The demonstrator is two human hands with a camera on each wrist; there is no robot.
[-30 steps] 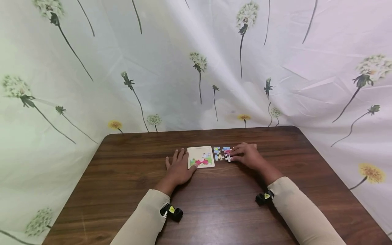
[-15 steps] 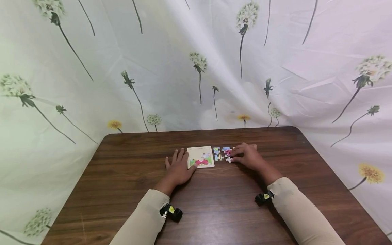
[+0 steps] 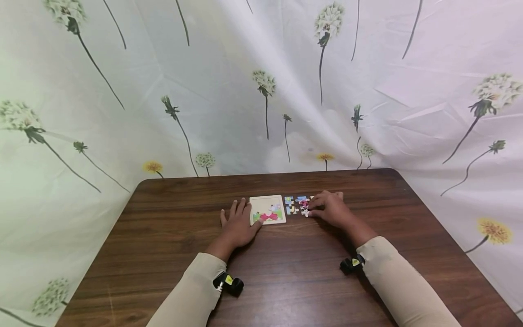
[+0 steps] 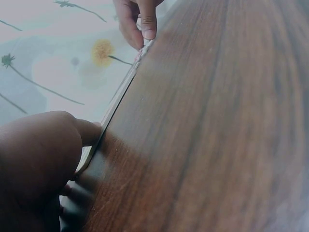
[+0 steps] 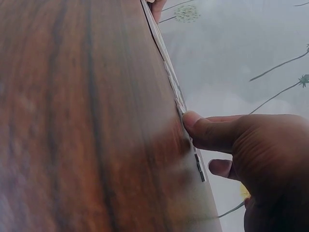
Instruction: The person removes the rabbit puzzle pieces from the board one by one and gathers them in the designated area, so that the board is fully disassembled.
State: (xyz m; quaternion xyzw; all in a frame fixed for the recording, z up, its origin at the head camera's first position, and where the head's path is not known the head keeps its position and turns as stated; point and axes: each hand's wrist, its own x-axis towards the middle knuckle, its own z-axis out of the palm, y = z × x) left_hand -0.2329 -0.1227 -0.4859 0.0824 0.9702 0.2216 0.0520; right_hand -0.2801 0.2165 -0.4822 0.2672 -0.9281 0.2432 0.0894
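A light wooden puzzle tray (image 3: 260, 203) lies near the table's far edge, its lower part filled with a pink and green picture. My left hand (image 3: 238, 225) rests at its left side with fingers spread, the thumb over the near left corner. Right of the tray, several loose jigsaw pieces (image 3: 292, 210) lie in rows. My right hand (image 3: 332, 209) pinches a pink and white jigsaw piece (image 3: 305, 212) between thumb and fingers, low over the table. Its fingers hide some pieces behind them. In the right wrist view the thumb (image 5: 192, 119) presses at the pieces' edge.
The brown wooden table (image 3: 282, 277) extends toward me and to both sides. Behind it hangs a pale curtain (image 3: 229, 100) printed with dandelions. Each wrist carries a small black camera, the left one (image 3: 229, 284) and the right one (image 3: 352, 264) both close above the tabletop.
The pink and white piece at my right fingertips has shifted very slightly toward me and rightward. Left hand and tray stay where they were.
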